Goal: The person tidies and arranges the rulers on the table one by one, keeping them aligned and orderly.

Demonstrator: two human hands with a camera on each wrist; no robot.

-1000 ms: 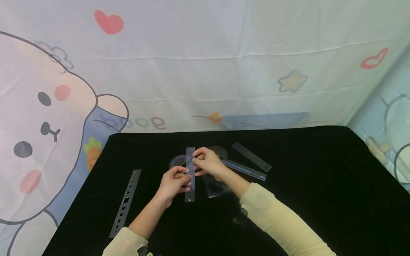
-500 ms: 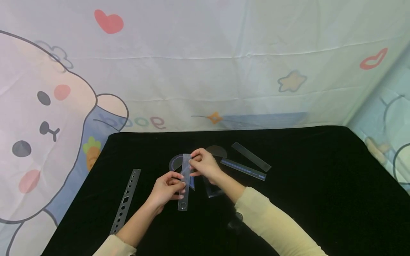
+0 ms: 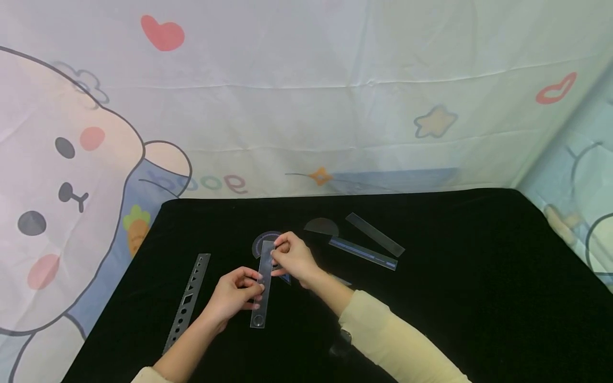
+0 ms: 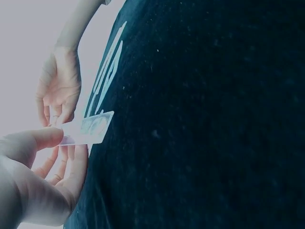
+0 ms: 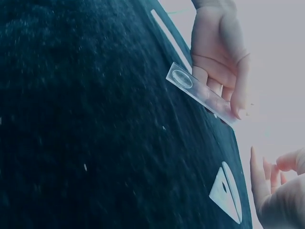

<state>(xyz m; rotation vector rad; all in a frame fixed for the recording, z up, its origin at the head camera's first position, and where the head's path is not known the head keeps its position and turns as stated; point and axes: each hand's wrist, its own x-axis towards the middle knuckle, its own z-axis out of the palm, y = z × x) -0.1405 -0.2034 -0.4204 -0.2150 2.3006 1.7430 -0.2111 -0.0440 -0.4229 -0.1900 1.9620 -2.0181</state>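
Observation:
A clear straight ruler with a round lens near its lower end is held above the black cloth. My left hand pinches its left edge between thumb and fingers, lens end sticking out below. Higher up, my right hand pinches the right edge near the top. In the left wrist view the ruler lies between thumb and fingers. The right wrist view shows its lens too. Behind the ruler lies a protractor with blue markings, partly covered. A small blue-marked corner shows beneath the right hand.
On the black tablecloth, a stencil ruler with cut-out shapes lies left, partly behind the left forearm. A clear half-round protractor, a blue-striped ruler and another clear ruler lie at the back right.
Both hands have moved left and toward the person with the ruler, which now tilts slightly. The half-round protractor and blue-striped ruler have come out from behind the right hand.

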